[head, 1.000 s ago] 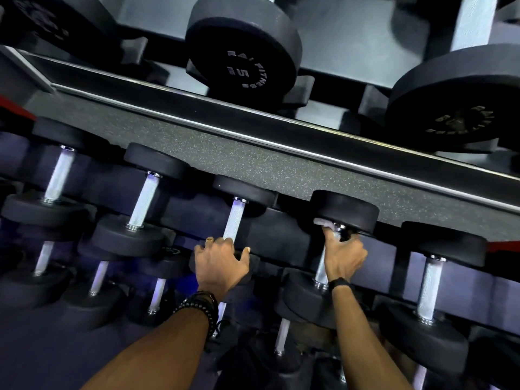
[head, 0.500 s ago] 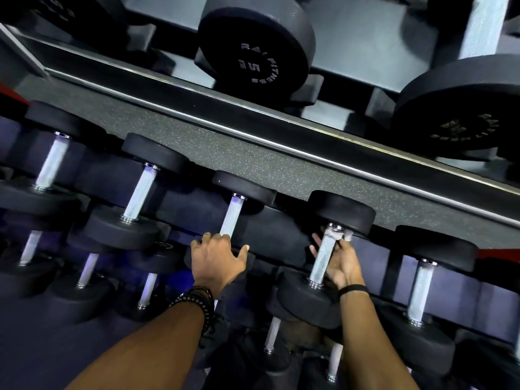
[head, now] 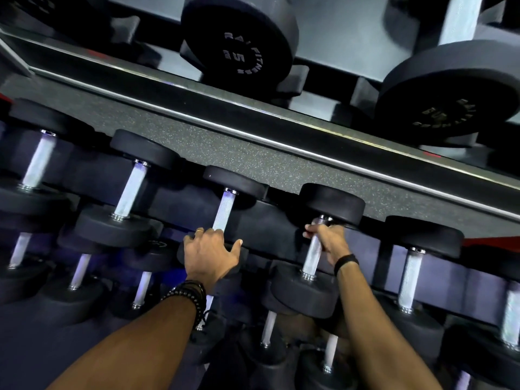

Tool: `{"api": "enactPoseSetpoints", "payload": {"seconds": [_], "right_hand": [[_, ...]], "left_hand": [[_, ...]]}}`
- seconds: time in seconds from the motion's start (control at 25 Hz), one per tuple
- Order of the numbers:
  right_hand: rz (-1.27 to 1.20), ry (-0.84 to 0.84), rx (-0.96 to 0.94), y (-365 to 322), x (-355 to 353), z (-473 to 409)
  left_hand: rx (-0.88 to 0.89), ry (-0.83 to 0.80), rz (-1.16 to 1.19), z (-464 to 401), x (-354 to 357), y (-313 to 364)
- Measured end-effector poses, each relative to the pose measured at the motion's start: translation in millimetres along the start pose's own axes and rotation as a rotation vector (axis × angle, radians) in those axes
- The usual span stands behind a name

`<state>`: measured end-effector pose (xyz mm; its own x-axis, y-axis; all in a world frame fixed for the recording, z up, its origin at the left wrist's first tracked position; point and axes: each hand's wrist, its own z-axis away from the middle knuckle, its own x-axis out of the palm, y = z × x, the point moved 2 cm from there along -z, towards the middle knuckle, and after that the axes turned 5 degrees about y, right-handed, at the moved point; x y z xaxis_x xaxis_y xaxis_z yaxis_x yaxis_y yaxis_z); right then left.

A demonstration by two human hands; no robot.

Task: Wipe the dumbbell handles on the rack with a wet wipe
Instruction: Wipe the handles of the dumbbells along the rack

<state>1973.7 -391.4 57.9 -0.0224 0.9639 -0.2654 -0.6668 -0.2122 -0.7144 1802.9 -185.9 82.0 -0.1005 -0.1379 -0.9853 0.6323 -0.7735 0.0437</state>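
The right hand [head: 327, 243] is up at the top of a chrome dumbbell handle [head: 311, 256], fingers curled round the bar just under the far weight head [head: 333, 202]. A pale scrap shows at the fingertips [head: 308, 235], probably the wet wipe, though it is too blurred against the metal to be sure. A dark band [head: 346, 261] sits on that wrist.

The left hand [head: 211, 253] is spread over the near head of the neighbouring dumbbell [head: 235, 181], fingers draped over its rim and thumb out to the right, bracing on it rather than clutching. There is a ring [head: 199, 229] on one finger and beaded bracelets [head: 187, 295] stacked on the wrist. That dumbbell's knurled handle [head: 222, 211] rises bare above the knuckles.

Out from the hands, the rack's top row runs left to right: two more dumbbells to the left, with handles [head: 130, 190] and [head: 38, 161] shining, and another handle [head: 410, 277] on the right. A lower tier of shorter handles [head: 142, 288] peeks out beneath. Behind the row lies a strip of speckled rubber flooring [head: 225, 147], then a mirror [head: 337, 29] throwing back big black heads, one stamped with a 5 [head: 239, 46].
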Motion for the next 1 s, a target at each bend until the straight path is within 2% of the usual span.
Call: {"api": "enactPoseSetpoints", "payload": {"seconds": [0.04,0.08,0.16,0.2,0.28,0.36,0.44,0.6,0.84,1.0], "right_hand": [[-0.016,0.01,-0.027,-2,-5,-1],[0.048,0.116,-0.113,-1,-10,3],[0.279,0.339,-0.315,12,-23,24],[0.405,0.367,-0.389,21,-28,36],[0.594,0.252,-0.472,40,-46,52],[0.642,0.064,-0.505,49,-66,66],[0.464,0.045,-0.49,50,-85,82],[0.064,0.185,-0.423,40,-131,122],[-0.068,0.397,-0.422,36,-203,158],[-0.113,0.429,-0.434,41,-232,160]], "left_hand": [[0.004,0.009,0.001,-1,0,0],[0.005,0.012,0.001,-1,0,0],[0.013,0.016,-0.001,-2,1,-1],[0.024,0.023,0.002,-2,2,-1],[0.05,0.032,0.02,0,2,0],[0.088,0.045,0.045,-1,-1,0],[0.169,0.053,0.061,-1,1,-4],[0.42,0.067,0.068,24,-3,1],[0.702,0.005,0.304,95,-12,75],[0.75,-0.232,0.338,102,-21,112]]}}
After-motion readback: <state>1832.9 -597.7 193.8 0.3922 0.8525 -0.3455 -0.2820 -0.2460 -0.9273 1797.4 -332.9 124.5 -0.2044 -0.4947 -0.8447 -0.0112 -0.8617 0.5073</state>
